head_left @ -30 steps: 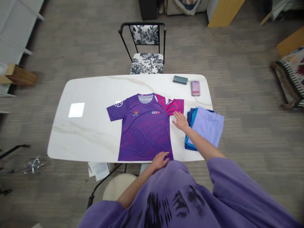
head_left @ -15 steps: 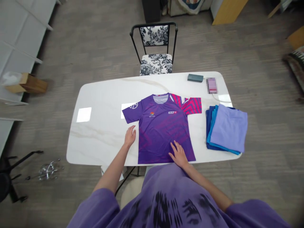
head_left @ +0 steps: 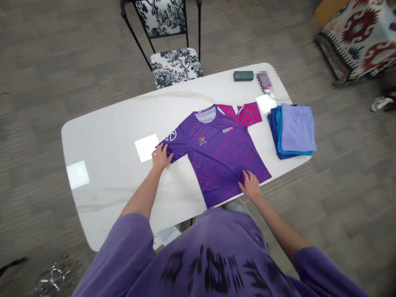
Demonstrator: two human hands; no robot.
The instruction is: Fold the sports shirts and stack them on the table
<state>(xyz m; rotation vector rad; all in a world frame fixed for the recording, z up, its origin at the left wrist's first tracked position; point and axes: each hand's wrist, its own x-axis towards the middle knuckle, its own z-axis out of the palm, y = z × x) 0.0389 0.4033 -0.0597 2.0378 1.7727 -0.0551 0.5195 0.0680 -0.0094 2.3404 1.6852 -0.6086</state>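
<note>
A purple T-shirt (head_left: 221,152) with pink stripes lies spread out, front up, on the white table (head_left: 108,136). Its collar points away from me and its hem reaches the near table edge. At the end of the plain purple sleeve rests my left hand (head_left: 161,157), fingers spread over the cuff. My right hand (head_left: 250,185) lies with its fingers apart on the lower part of the shirt, close to the hem. Neither hand grips the cloth.
A stack of folded blue and lavender clothes (head_left: 297,130) sits at the table's right end. Behind it are a dark green case (head_left: 243,76) and a blurred-out phone-like item (head_left: 264,81) with a cable. A patterned chair (head_left: 176,66) stands across the table.
My left hand has moved from beside the shirt onto the sleeve end. My right hand still lies near the hem. The head view has turned and come nearer.
</note>
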